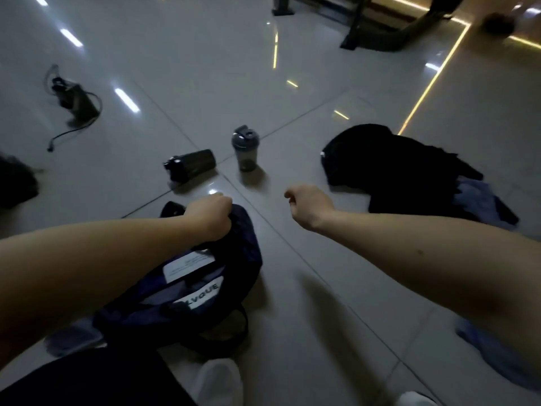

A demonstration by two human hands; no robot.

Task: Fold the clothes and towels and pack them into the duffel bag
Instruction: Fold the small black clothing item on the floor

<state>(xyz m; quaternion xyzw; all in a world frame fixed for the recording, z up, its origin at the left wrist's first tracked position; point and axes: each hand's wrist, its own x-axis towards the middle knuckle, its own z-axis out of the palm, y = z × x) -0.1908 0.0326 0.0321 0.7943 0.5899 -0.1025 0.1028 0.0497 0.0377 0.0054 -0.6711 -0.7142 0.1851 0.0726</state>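
White-covered feet, one (216, 382) near centre and the other (415, 400) at the near right edge, show at the bottom of the head view, with a dark trouser leg (87, 382) at near left. Just beyond them a navy duffel bag (187, 291) lies on the glossy tiled floor (322, 83), its mouth gaping and a white label reading "LVQUE" on its side. A bluish-grey thing (70, 338) sticks out from under its near left end; what it is cannot be told.

The left hand (209, 213) grips the bag's far end, fingers curled tight round a bunch of the fabric. The right hand (307, 205) hangs above the bare floor to the right of the bag, seen from the back, fingers curled in on themselves with nothing visible in them.

Right of that hand a heap of black clothes (395, 171) lies unfolded on the floor, touching a blue towel (474, 200) at its near right side. Another blue cloth (497, 356) lies crumpled at near right, partly under the forearm.

Beyond the hands a grey shaker bottle (245, 149) stands upright, and left of it a dark bottle (190, 164) lies on its side. Far left sits a small pouch (76, 104) with trailing cords, and a dark shape (14, 183) is cut off by the left edge. A black metal frame (366, 22) stands at the far side, with a lit yellow strip (433, 80) set in the floor to its right.
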